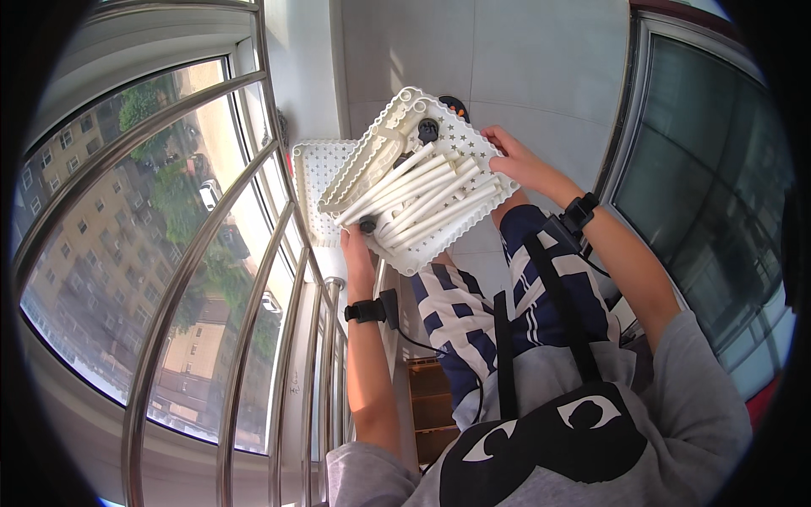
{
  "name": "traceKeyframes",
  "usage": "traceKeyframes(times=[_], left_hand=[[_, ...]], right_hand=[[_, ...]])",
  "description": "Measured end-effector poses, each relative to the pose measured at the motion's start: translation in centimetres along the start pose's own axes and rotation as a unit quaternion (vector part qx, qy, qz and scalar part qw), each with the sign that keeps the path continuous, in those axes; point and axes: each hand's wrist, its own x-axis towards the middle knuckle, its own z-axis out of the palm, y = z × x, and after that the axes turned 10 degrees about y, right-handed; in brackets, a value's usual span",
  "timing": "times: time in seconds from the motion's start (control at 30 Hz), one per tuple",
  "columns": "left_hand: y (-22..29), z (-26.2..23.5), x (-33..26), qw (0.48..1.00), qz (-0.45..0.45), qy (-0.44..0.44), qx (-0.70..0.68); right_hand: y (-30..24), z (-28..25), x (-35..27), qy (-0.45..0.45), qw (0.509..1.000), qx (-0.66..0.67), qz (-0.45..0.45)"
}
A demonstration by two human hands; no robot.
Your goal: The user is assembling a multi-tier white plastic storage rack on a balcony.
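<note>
A white plastic tray [414, 265] with a scalloped rim and star-shaped holes is held out in front of me, turned at an angle. My left hand [355, 247] grips its near left edge, with the fingers partly hidden beneath it. On the far right corner, my right hand [512, 159] is closed over the rim. Several white tubes [422, 190] lie side by side in the tray. Among them sit a black caster-like piece [428, 129] near the far end and a small black round piece [367, 226] beside my left hand. Long scalloped white pieces [363, 173] rest along the left side.
Another white star-patterned shelf [317, 173] stands lower down, behind the tray's left side. Metal railings [177, 275] and a window run along my left. A framed glass door [701, 160] is on my right. Grey tiled floor [541, 59] lies ahead, and a brown slatted thing [431, 406] is low beside my leg.
</note>
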Motion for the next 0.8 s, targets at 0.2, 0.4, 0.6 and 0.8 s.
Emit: traceKeyframes(times=[0.2,0.4,0.6,0.8], left_hand=[[10.1,4.8,3.7,0.966,0.255,-0.051,0.006],[19.0,8.7,6.6,0.929,0.348,0.015,0.123],[22.5,8.3,11.8,0.912,0.387,0.074,0.115],[19.6,10.7,5.4,0.779,0.576,0.202,0.142]], right_hand=[[-1.2,-3.0,1.8,0.125,0.986,0.108,-0.004],[-2.0,-2.6,7.8,0.170,0.971,0.168,-0.005],[-2.5,-0.5,13.0,0.154,0.964,0.219,0.008],[-1.5,0.6,14.2,0.163,0.958,0.231,0.036]])
